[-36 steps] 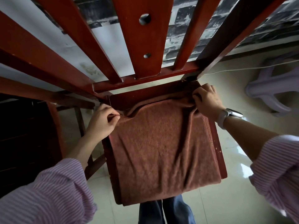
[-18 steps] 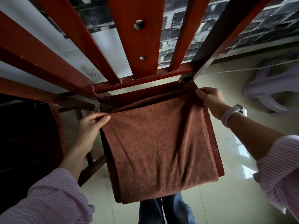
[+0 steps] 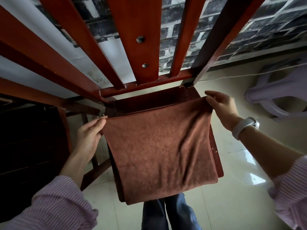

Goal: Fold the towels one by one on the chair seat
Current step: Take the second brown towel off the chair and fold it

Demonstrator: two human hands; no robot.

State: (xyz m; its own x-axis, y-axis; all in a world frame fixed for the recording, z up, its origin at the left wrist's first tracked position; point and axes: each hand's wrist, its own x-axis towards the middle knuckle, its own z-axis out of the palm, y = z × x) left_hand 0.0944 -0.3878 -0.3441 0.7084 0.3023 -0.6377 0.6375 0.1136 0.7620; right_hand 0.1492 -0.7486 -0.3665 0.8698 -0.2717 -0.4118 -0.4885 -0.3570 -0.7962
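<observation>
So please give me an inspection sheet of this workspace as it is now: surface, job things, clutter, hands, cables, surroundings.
Surface: wooden chair seat, mostly covered.
Job's things: brown towel spread on the seat, front edge hanging over.
Clutter: nothing seen.
Hands: left hand pinches the towel's far left corner; right hand pinches the far right corner.
Cables: white cable on the floor by the wall.
Surroundings: pale plastic stool at right, dark cabinet at left, tiled floor.

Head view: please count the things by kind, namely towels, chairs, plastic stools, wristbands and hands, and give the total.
Brown towel: 1
Wooden chair: 1
Plastic stool: 1
White wristband: 1
Hands, left hand and right hand: 2
Total: 6
</observation>
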